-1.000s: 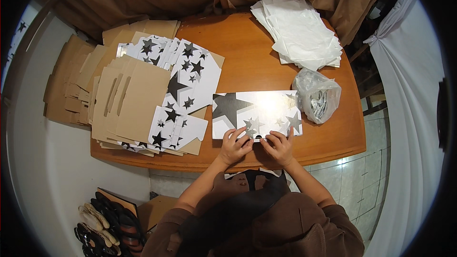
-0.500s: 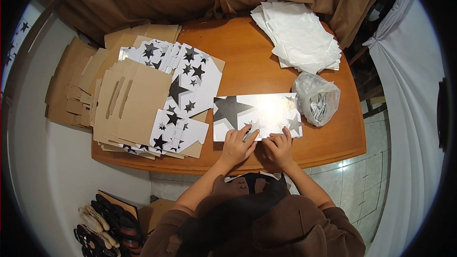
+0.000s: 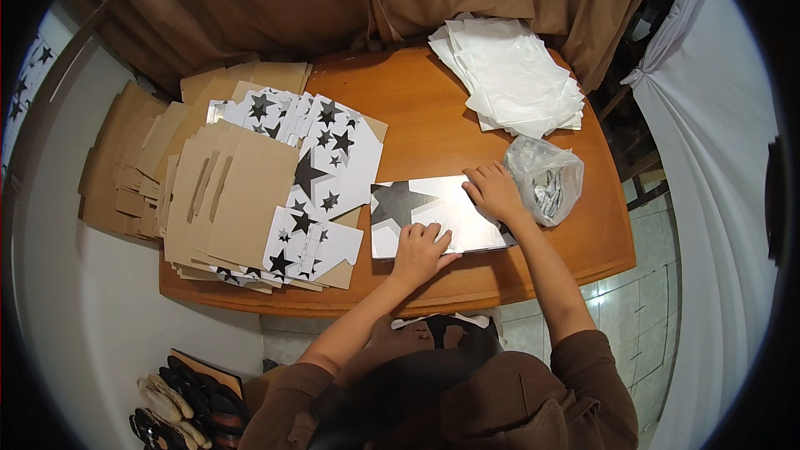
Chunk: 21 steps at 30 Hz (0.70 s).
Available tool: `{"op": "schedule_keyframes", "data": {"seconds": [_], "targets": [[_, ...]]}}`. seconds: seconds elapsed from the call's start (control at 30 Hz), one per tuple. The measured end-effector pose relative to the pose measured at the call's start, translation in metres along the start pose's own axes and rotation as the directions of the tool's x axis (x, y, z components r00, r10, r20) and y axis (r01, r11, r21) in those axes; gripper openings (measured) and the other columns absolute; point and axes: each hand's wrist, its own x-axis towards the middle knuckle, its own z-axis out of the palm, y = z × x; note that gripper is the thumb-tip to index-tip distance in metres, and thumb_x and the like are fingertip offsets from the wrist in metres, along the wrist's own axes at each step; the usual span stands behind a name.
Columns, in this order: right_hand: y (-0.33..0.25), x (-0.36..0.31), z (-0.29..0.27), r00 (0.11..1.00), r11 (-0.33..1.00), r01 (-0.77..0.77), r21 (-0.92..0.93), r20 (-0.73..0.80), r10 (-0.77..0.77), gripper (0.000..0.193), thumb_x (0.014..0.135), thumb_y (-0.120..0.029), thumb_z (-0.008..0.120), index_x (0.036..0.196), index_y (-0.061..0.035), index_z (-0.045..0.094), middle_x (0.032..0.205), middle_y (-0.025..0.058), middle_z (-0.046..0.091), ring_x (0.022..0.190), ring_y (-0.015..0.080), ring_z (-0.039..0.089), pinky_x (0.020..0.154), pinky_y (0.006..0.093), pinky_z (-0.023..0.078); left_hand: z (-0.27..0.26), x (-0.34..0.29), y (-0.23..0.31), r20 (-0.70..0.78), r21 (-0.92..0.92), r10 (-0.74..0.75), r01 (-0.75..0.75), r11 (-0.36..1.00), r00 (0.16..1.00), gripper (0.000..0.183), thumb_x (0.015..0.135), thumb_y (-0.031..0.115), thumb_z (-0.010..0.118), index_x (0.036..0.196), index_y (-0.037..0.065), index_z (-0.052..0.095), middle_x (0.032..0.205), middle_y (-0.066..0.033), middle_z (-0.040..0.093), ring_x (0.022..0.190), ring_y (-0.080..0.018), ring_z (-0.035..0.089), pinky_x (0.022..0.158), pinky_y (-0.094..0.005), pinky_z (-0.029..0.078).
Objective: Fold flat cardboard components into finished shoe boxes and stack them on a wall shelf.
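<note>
A flat, closed cardboard box (image 3: pixel 451 207), white with dark stars, lies on the wooden table in front of me, its top glossy with reflected light. My left hand (image 3: pixel 417 255) rests on its front part, fingers spread and slightly bent over the top. Across the box's right side reaches my right hand (image 3: pixel 495 190), palm down with fingers extended near the far edge. Neither hand visibly grasps anything. Just right of the box stands a clear plastic bag (image 3: pixel 569 168) with small silvery packets (image 3: pixel 547 192) inside.
Stacked flat cardboard blanks (image 3: pixel 237 192), brown on one face and star-printed on the other, cover the left of the wooden table (image 3: pixel 408 117). White paper sheets (image 3: pixel 517 75) are piled at the far right. Brown curtain (image 3: pixel 250 0) hangs behind; shoes (image 3: pixel 200 400) sit lower left.
My right hand has moved from the box's front edge up and across to its far right part. The left hand stays near the front, now flatter on the top.
</note>
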Motion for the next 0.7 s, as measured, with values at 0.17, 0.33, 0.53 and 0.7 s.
{"op": "schedule_keyframes", "data": {"seconds": [0.17, 0.33, 0.53, 0.7], "targets": [[-0.009, -0.016, -0.002, 0.984, 0.988, -0.157, 0.001, -0.082, 0.156, 0.031, 0.088, -0.03, 0.052, 0.108, -0.0081, 0.062, 0.093, 0.0119, 0.062, 0.094, 0.03, 0.057, 0.086, 0.0421, 0.042, -0.01, 0.009, -0.02, 0.071, -0.004, 0.111, -0.112, 0.994, 0.991, 0.043, 0.07, 0.044, 0.069, 0.1, 0.013, 0.062, 0.099, -0.0054, 0.057, 0.089, -0.0239, 0.05, 0.081, -0.0401, 0.037], [-0.023, -0.045, -0.006, 0.914, 0.913, -0.399, -0.083, -0.12, 0.388, 0.029, 0.089, -0.029, 0.052, 0.104, -0.0045, 0.057, 0.087, 0.0147, 0.063, 0.078, 0.032, 0.061, 0.068, 0.0425, 0.049, -0.021, 0.024, -0.055, 0.091, 0.019, 0.209, -0.211, 0.977, 0.974, 0.045, 0.066, 0.038, 0.073, 0.101, 0.014, 0.058, 0.104, -0.0047, 0.056, 0.102, -0.0229, 0.05, 0.091, -0.0416, 0.036], [-0.06, -0.076, -0.017, 0.843, 0.842, -0.536, -0.055, 0.012, 0.538, 0.032, 0.09, -0.028, 0.049, 0.106, -0.0003, 0.054, 0.089, 0.019, 0.064, 0.076, 0.036, 0.063, 0.067, 0.0469, 0.049, -0.02, 0.021, -0.082, 0.03, 0.071, 0.051, -0.053, 0.996, 0.998, 0.049, 0.068, 0.033, 0.074, 0.109, 0.012, 0.057, 0.11, -0.007, 0.053, 0.106, -0.0249, 0.049, 0.092, -0.0418, 0.035], [-0.034, -0.115, 0.006, 0.862, 0.696, -0.438, 0.569, 0.046, 0.504, 0.047, 0.093, -0.027, 0.048, 0.128, 0.0044, 0.043, 0.119, 0.0272, 0.055, 0.11, 0.0375, 0.054, 0.095, 0.0409, 0.041, -0.008, -0.017, -0.056, 0.013, 0.075, -0.102, 0.101, 0.992, 0.995, 0.052, 0.073, 0.028, 0.071, 0.118, 0.009, 0.054, 0.116, -0.0107, 0.052, 0.108, -0.0274, 0.048, 0.092, -0.0427, 0.035]]}}
